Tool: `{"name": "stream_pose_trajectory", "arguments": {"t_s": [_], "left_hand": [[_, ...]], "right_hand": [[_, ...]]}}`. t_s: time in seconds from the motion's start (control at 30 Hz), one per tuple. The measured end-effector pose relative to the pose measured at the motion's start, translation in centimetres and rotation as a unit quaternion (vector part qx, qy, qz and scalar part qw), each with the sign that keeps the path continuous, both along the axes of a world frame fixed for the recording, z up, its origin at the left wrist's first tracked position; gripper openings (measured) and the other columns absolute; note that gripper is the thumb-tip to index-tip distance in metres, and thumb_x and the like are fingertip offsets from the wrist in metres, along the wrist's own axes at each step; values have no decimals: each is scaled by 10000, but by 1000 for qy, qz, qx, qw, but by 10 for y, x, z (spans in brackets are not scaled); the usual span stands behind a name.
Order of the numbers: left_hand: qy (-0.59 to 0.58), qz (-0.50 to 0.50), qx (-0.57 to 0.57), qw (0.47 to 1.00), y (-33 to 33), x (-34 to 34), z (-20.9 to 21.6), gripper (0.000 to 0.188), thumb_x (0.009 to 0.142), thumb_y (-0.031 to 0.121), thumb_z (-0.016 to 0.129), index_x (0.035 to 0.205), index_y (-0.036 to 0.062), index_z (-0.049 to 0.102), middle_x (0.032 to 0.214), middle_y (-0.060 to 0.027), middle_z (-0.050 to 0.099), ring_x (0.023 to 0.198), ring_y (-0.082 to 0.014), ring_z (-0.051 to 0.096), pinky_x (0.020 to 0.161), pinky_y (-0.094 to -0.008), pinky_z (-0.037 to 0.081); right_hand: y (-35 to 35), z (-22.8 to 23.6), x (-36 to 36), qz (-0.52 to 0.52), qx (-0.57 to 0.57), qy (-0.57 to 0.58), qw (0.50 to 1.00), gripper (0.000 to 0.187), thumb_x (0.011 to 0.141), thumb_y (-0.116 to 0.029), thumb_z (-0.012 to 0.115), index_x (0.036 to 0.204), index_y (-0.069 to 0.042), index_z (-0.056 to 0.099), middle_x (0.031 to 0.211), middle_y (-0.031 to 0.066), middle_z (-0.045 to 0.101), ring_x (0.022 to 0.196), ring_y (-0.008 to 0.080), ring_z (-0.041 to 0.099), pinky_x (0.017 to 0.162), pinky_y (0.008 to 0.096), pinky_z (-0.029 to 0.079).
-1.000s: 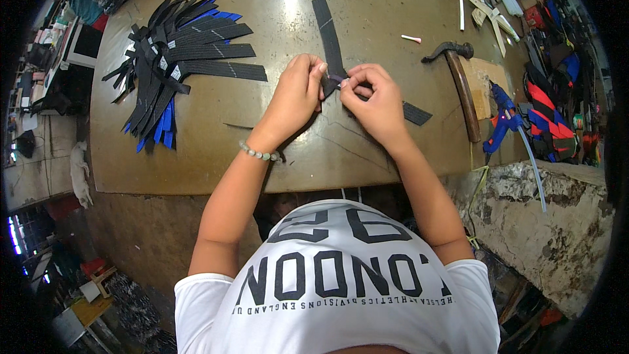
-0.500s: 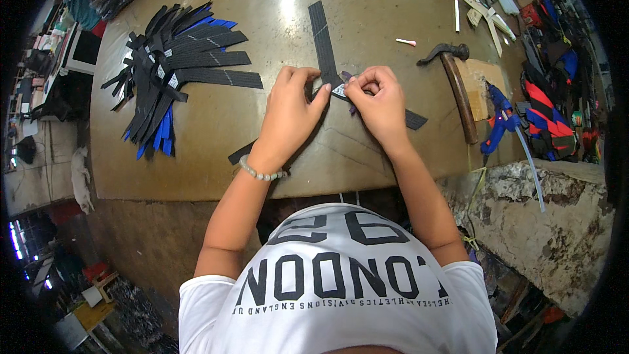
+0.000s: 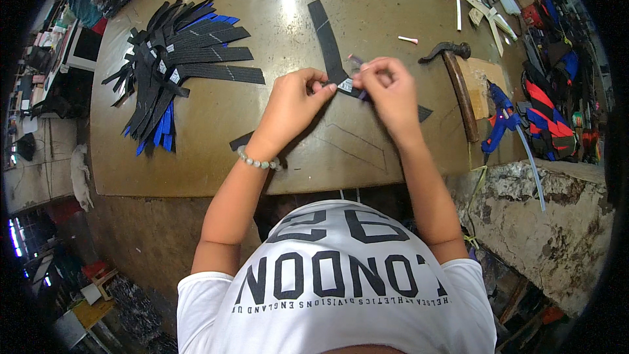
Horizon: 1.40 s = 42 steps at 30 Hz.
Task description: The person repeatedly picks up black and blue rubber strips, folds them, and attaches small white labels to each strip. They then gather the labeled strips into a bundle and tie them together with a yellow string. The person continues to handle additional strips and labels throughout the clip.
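Left of the hammer, left fingers hold the strap beside its label; right fingers pinch a purple piece. A loosened left hold could let the strap slip.

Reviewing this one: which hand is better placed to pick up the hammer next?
Probably the right hand: the hammer lies to its right. It appears to hold a small dark object, though; the left hand, farther off, holds the black strip.

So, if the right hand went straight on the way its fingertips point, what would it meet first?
Probably the white label on the black strap, just left of the right hand; its height above the label is unclear.
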<state>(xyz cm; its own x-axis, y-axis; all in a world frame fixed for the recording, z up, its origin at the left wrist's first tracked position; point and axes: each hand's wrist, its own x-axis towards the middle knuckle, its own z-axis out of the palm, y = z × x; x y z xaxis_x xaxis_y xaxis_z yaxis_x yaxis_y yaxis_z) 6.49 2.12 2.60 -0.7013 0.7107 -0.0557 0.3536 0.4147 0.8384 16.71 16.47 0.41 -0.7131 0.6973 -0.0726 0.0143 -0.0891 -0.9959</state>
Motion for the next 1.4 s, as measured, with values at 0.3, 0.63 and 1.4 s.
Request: {"name": "stream_pose_trajectory", "arguments": {"t_s": [0.3,0.63,1.4], "left_hand": [[446,-15,-9,895,-7,6,-1,66,821,87,667,825,22,659,866,-121,618,818,-301,593,663,-398,485],[228,-26,52,972,-2,12,-18,99,840,116,656,837,17,661,820,-153,613,785,-338,604,698,-410,486],[148,3,86,985,-2,-3,-22,162,915,130,607,976,-20,611,879,-146,631,706,-228,581,663,-326,461]], "right_hand": [[140,35,64,-86,393,-223,888,233,949,-228,615,1014,-5,606,858,80,653,745,143,641,673,254,524],[-17,21,15,43,-12,28,999,157,902,-121,656,934,16,584,795,49,637,727,108,618,635,225,511],[-27,-11,10,15,192,-6,981,134,788,-42,687,785,52,593,959,141,587,826,194,654,741,301,592]]}}
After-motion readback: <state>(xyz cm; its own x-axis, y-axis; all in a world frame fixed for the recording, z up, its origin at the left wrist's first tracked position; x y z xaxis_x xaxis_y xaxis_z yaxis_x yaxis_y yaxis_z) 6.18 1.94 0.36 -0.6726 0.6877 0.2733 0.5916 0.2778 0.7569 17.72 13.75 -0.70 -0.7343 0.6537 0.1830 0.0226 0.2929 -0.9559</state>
